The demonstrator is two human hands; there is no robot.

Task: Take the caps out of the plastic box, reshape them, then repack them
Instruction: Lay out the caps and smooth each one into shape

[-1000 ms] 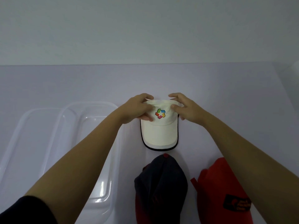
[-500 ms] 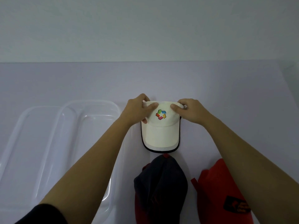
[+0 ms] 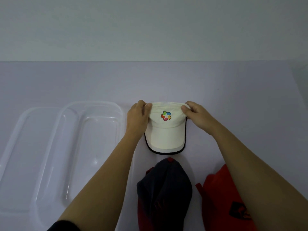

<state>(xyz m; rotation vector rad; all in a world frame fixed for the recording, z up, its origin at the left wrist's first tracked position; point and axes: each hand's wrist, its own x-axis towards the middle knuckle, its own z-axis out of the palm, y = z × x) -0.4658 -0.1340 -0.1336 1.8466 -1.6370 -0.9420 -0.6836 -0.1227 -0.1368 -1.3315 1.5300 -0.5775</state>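
Fingers of left hand point(image 3: 137, 115) and right hand point(image 3: 196, 114) pinching soft cream cap point(image 3: 166, 130) crown; curved black-edged brim flat on table point(image 3: 216, 89).

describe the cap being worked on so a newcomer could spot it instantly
Start at the clear plastic box on the left of the table; just right of its far corner lies the white cap, pinched at the crown by the left hand and right hand. Only it is white, with a multicoloured logo and black-edged brim.
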